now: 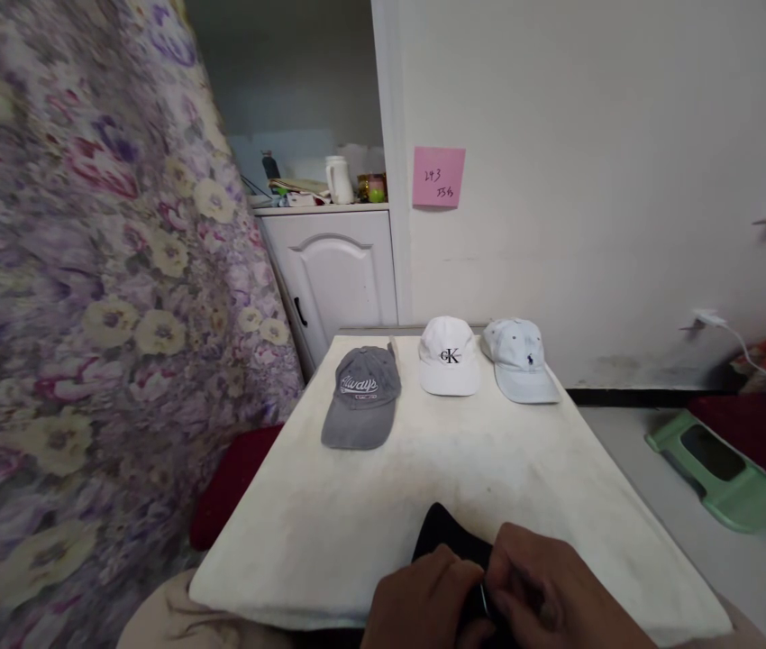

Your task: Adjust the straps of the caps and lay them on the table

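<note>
Both my hands meet at the near edge of a white table (pixel 329 523). My left hand (pixel 420 599) and my right hand (pixel 549 586) are closed on a black cap (pixel 447 536) whose brim pokes out beyond my fingers. At the table's far end lie three caps in a row: a grey cap (pixel 361 397) with white lettering, a white cap (pixel 449 356) with a black logo, and a pale blue cap (pixel 520 361).
A floral curtain (pixel 72 297) hangs along the left. A white cabinet (pixel 335 270) with a jug and jars stands behind. A pink note (pixel 438 177) is stuck on the wall. A green stool (pixel 721 473) lies on the floor at right, and a dark red cushion (pixel 234 482) sits left of the table.
</note>
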Available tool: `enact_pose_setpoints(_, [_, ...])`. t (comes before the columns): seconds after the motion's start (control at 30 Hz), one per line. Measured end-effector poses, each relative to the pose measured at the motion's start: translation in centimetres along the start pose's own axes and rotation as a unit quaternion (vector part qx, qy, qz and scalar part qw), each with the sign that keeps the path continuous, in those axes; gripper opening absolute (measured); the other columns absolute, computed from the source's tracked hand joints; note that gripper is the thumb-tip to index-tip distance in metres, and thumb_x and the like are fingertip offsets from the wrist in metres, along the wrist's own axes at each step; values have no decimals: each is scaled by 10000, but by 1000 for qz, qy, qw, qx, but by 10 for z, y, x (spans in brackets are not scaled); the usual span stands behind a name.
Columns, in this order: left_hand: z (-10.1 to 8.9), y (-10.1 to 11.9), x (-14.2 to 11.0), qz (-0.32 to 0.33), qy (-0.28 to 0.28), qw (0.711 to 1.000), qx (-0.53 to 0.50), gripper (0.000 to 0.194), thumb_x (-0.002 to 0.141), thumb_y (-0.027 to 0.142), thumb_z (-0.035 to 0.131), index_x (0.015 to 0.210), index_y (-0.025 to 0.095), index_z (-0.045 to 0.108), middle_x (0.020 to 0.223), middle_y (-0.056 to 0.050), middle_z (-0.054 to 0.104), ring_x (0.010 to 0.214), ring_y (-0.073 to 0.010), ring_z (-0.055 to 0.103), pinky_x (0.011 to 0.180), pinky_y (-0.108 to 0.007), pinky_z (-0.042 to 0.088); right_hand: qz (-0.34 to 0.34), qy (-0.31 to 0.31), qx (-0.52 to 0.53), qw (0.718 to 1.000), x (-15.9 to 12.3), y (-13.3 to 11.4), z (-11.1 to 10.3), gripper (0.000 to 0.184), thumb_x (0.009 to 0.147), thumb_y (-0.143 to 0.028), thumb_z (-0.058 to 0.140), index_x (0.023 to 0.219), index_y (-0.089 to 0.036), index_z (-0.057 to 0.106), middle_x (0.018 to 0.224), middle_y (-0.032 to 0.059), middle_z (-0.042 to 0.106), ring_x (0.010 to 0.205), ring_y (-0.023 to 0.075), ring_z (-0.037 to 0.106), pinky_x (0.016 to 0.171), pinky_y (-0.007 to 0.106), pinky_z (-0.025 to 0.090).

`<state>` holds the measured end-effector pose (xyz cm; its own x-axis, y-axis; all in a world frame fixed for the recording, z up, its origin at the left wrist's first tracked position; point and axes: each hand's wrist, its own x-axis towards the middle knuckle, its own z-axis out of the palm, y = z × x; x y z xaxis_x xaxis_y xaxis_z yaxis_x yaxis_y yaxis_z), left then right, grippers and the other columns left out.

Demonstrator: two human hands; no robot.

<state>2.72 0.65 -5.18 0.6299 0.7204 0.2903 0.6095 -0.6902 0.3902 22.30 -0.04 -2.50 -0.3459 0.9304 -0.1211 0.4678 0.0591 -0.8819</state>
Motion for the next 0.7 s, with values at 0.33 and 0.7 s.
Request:
enact_pose_setpoints(0.33, [-1,-4,0,1,14,997,-72,249,921,419,588,1013,195,643,837,-46,736,687,-188,710,574,-263,505,-57,7,82,995,-3,-2,-9,70,812,-257,581,748,-228,574,930,43,597,845,212,600,759,354,447])
enact_pose_setpoints(0.7, [-1,-8,-2,17,35,989,-143,305,944,509,521,1057,242,615,845,-19,721,696,-166,687,604,-249,466,-21,-60,301,951,3,22,-8,310,805,-503,728,905,-230,621,909,3,643,751,152,569,687,282,414])
